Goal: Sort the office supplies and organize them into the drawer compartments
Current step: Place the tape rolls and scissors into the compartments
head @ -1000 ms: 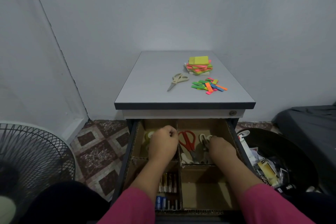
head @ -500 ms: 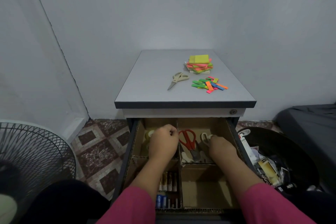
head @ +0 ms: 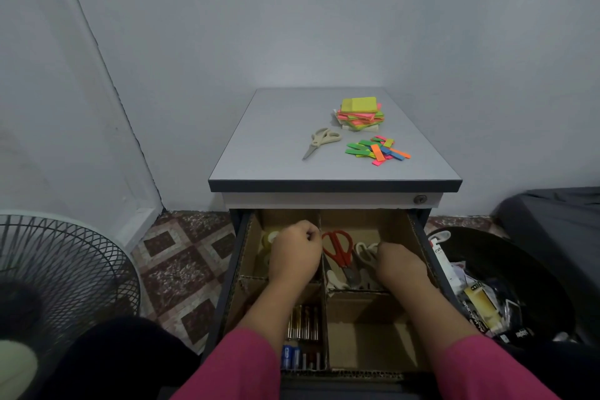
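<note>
Brown corrugated cardboard dividers (head: 324, 273) split the open drawer (head: 242, 256) into four compartments, and I have both hands down in the far pair. My left hand (head: 293, 253) is curled into a loose fist over the far-left compartment, knuckles up; I cannot tell what, if anything, it grips, though pale rolls of clear tape (head: 270, 239) show just past it. My right hand (head: 399, 265) sits in the far-right compartment with fingers bent down onto a pair of beige-handled scissors (head: 365, 252); whether it actually clasps them I cannot tell. Red-handled scissors (head: 337, 248) lie just left of those, blades pointing toward me, with another pale handle (head: 334, 279) near the divider. In the near-left compartment I see a row of batteries (head: 303, 323), gold ones and blue ones closest to me. The near-right compartment shows only bare cardboard.

On the grey cabinet top (head: 276, 140) lie another pair of beige scissors (head: 321, 141), a stack of yellow, pink and green sticky notes (head: 359, 114), and a loose scatter of neon page-marker strips (head: 378, 149). Pink sleeves (head: 240, 364) cover my forearms.
</note>
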Action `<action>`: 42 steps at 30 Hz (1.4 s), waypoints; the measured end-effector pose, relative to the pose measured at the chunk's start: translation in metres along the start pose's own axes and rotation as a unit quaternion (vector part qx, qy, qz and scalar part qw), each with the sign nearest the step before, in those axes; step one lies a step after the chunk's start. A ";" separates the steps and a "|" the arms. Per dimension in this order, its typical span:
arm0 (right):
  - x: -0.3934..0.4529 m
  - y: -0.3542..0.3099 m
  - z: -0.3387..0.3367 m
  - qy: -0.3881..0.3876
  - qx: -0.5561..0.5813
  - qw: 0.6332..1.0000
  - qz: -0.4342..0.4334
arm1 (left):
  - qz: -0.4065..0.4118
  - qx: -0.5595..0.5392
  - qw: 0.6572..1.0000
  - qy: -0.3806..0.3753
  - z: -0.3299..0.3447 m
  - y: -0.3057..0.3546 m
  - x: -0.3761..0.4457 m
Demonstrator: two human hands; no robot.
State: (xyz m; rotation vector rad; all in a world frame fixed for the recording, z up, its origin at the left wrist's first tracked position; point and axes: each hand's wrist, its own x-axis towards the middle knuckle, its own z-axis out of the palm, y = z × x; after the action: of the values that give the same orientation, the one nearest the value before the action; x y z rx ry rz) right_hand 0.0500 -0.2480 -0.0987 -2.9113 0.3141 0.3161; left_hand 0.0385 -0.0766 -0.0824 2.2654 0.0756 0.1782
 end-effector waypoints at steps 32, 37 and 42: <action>0.000 -0.003 0.000 -0.069 -0.001 0.998 0.015 | 0.016 0.016 1.000 0.014 0.002 0.000 0.001; -0.004 -0.003 -0.001 -0.033 0.024 0.999 0.009 | 0.019 0.014 1.000 0.017 0.003 -0.002 0.001; -0.017 -0.007 -0.010 0.190 0.073 0.973 -0.104 | 0.039 -0.019 0.997 0.059 0.002 -0.002 0.000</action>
State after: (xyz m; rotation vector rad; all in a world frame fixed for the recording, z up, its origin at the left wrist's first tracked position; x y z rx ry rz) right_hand 0.0378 -0.2398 -0.0843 -2.8075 0.0782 -0.2886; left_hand 0.0390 -0.0765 -0.0855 2.2202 0.0458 0.3511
